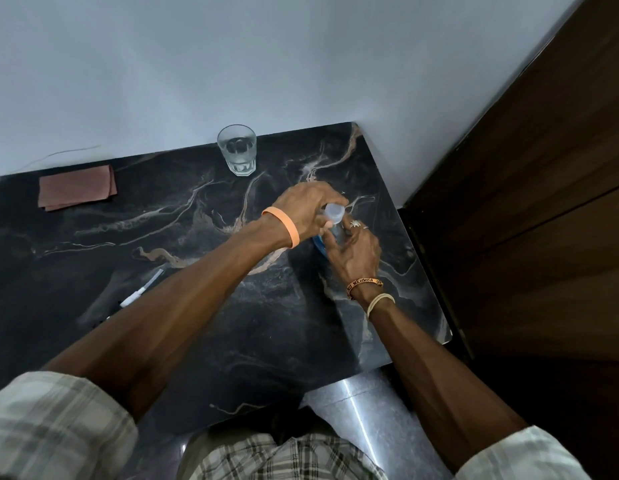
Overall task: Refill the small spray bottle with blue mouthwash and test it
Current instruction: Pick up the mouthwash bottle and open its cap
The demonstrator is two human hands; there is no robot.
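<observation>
Both hands are brought together at the right side of the black marble-patterned tabletop (76,258). The translucent round cap (334,213) is gripped from above by the curled fingers of the left hand (303,209), on whose wrist an orange band is worn. The clear plastic bottle of blue mouthwash (321,243) beneath it is clasped around its body by the right hand (353,252). The slim white spray bottle (142,292) is laid flat well to the left, partly hidden by the left forearm. A clear glass tumbler (237,152) and a folded brownish-pink cloth (78,188) are set near the wall.
</observation>
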